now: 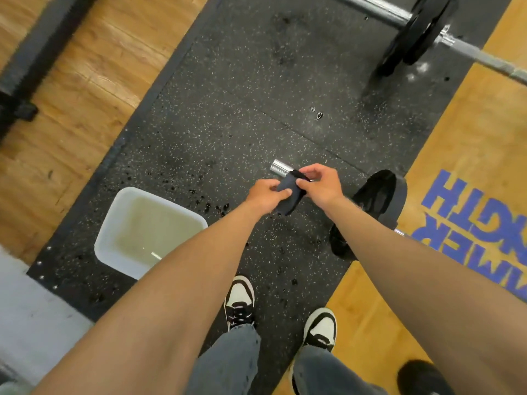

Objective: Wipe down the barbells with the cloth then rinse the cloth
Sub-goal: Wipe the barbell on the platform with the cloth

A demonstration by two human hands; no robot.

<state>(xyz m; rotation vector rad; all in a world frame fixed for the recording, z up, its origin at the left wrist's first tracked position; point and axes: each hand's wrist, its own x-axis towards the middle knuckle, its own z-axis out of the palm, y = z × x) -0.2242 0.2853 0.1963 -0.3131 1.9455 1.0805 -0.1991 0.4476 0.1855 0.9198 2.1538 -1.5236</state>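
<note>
Item 1: cloth [288, 192], dark, soft, limp; held at centre frame above the rubber mat [228, 109]. My left hand [266, 193] pinches its near edge; my right hand [320, 183] pinches the far edge, both closed on it. Likely damp and light; best gripped bunched, not by a corner.

Item 2: near barbell [281, 166], chrome sleeve end just beyond the cloth, black plate [373, 206] at 3 o'clock. Heavy, rigid, probably slick; wrap the cloth around the sleeve.

Item 3: second barbell [379, 10] at 1 o'clock.

Item 4: white tub [114, 218] of cloudy water at 9 o'clock.
</note>
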